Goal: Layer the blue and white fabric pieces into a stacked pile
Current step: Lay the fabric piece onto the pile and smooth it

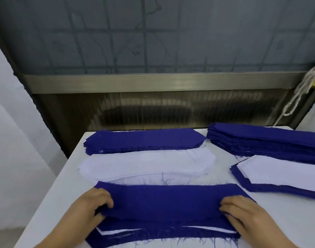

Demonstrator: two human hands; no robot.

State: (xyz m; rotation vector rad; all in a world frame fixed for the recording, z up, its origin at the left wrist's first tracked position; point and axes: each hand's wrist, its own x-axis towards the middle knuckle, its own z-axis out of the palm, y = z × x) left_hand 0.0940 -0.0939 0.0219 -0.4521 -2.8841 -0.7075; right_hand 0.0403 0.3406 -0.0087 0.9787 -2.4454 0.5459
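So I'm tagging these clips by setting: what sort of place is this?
Probably a garment workshop's cutting or sorting table: stacks of cut blue pieces, a stack of matching white pieces, and both hands laying a blue piece on a layered pile.

A single head-worn, wide-angle view looks forward and steeply down, close over the near edge of the tabletop (pixel 63 176), facing a wall (pixel 153 42) behind it.

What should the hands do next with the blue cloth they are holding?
Probably lower it flat. Both the left hand and right hand pinch the ends of the blue piece, lifted just above the near pile, where a white layer peeks out, so blue seems next.
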